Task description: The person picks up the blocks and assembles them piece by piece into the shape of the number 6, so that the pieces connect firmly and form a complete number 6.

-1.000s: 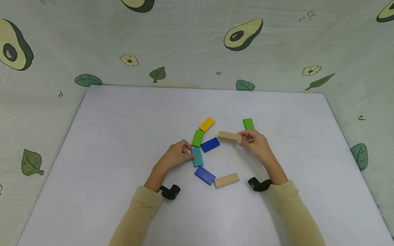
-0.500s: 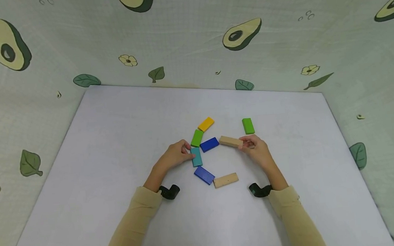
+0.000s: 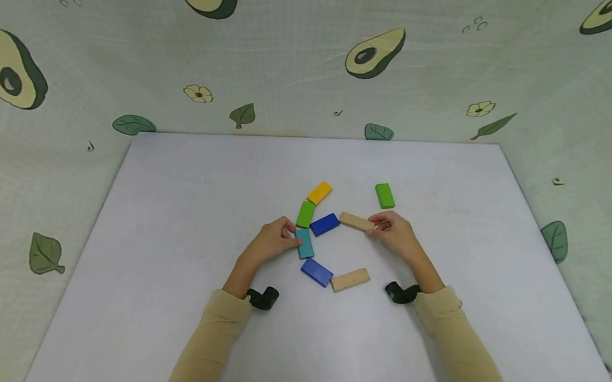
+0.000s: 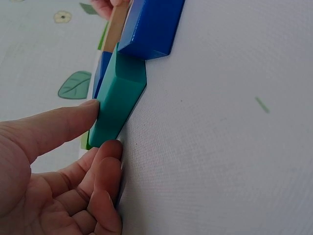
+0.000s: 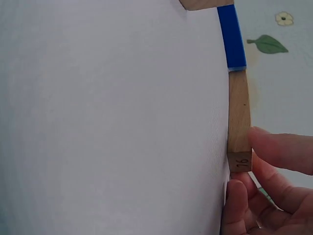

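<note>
My left hand is at the teal block, thumb against it and curled fingers at its near end in the left wrist view. My right hand pinches the right end of a plain wooden block, which has a number on its end face in the right wrist view. That block's other end appears to meet a dark blue block. Above the teal block lie a green block and a yellow block. Below it, a second blue block leads to another wooden block.
A separate green block lies beyond my right hand. The white tabletop stretches around the blocks to a patterned cloth at the back and sides. Each wrist carries a black camera.
My right hand has brought the wooden block nearer to me, then slightly left, against the dark blue block. The green block behind that hand is now uncovered. My left hand stays in place.
</note>
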Demonstrator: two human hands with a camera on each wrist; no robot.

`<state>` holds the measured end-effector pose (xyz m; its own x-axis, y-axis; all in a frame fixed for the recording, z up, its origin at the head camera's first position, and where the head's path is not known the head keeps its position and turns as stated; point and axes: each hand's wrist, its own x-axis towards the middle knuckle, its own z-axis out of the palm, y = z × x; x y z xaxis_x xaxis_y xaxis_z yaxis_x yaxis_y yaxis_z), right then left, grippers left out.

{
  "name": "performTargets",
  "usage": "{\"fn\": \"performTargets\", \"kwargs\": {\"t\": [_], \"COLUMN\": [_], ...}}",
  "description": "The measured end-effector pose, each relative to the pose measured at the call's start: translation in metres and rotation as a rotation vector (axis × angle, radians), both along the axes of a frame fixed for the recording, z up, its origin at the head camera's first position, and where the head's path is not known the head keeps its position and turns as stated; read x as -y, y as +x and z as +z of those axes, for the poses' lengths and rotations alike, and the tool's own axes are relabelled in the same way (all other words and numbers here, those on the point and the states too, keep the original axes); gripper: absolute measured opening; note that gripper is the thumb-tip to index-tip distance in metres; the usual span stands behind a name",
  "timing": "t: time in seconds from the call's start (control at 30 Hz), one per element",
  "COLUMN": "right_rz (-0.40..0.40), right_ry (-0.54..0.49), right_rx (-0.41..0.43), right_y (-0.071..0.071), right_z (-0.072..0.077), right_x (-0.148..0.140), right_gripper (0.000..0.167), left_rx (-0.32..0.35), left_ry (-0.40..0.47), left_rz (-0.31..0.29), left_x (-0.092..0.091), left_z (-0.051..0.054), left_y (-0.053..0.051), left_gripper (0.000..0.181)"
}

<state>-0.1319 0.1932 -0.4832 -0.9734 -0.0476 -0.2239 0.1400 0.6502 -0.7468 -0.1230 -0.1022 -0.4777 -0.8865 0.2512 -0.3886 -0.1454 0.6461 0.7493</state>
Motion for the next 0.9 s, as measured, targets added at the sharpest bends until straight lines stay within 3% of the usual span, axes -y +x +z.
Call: {"fn": "performTargets", "kwargs": {"t": [0.53,0.9], "right_rz": [0.149,0.256], "right_ry": [0.088,0.036], "right_rx": [0.074,0.09], "right_y": [-0.0031,-0.0036], "right_z": [0.0065,0.0082], "right_x": [0.003,-0.0006], "right_gripper": [0.037,0.04], "left_rx": [0.003,0.0], "left_ry": [-0.004,0.003], "left_rz": [0.001,0.003], "left_x": [-0.0001,0.0002], "left_z": [0.0001,0.0], "left_y": [0.0005,0.0005], "left_gripper": [0.033,0.033]}}
